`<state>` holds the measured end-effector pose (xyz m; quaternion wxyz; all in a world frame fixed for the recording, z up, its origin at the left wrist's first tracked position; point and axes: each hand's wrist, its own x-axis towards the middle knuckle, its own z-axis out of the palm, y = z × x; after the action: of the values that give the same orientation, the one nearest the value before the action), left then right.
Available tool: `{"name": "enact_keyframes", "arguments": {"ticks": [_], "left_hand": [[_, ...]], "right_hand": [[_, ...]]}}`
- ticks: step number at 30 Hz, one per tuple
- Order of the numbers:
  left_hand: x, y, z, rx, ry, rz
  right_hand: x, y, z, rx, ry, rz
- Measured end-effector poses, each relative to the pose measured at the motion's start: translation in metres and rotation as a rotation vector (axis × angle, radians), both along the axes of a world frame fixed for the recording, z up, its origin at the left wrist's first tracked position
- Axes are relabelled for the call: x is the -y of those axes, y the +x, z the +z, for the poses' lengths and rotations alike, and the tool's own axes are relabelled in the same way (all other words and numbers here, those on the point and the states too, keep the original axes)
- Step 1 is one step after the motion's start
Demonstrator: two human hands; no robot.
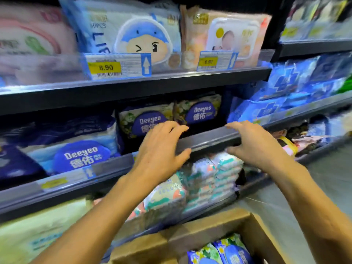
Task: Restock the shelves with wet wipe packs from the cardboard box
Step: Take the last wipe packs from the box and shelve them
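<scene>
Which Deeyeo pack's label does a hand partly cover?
The middle Deeyeo pack: the left hand overlaps its label's lower right. The other two labels show whole.

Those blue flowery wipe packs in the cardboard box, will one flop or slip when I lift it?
The wipe packs look soft-wrapped, so one will probably bend a little. Their film looks glossy, so it may slip in a loose grip.

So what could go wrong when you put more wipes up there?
The left hand and right hand are both empty at the shelf edge. Reaching in could tip over the purple packs standing behind it. The stack of packs on the shelf below seems close to the front, so an arm might knock it down towards the cardboard box.
</scene>
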<state>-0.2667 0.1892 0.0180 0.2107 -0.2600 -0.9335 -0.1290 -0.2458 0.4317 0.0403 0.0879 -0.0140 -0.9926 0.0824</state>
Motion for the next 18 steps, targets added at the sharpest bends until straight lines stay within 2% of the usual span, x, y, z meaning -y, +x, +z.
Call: {"name": "enact_keyframes", "arguments": {"ticks": [7, 12, 14, 18], "left_hand": [[-0.002, 0.054, -0.033, 0.054, -0.029, 0.052], [-0.023, 0.095, -0.084, 0.151, -0.015, -0.09], [-0.027, 0.113, -0.11, 0.22, -0.044, -0.138], [-0.035, 0.126, -0.141, 0.382, -0.158, -0.131]], "right_hand": [[-0.003, 0.034, -0.029, 0.238, 0.13, 0.018], [-0.005, 0.047, -0.072, 0.454, 0.124, 0.071], [-0.002, 0.057, -0.087, 0.578, 0.121, 0.086], [0.007, 0.077, -0.133, 0.739, 0.262, 0.178]]}}
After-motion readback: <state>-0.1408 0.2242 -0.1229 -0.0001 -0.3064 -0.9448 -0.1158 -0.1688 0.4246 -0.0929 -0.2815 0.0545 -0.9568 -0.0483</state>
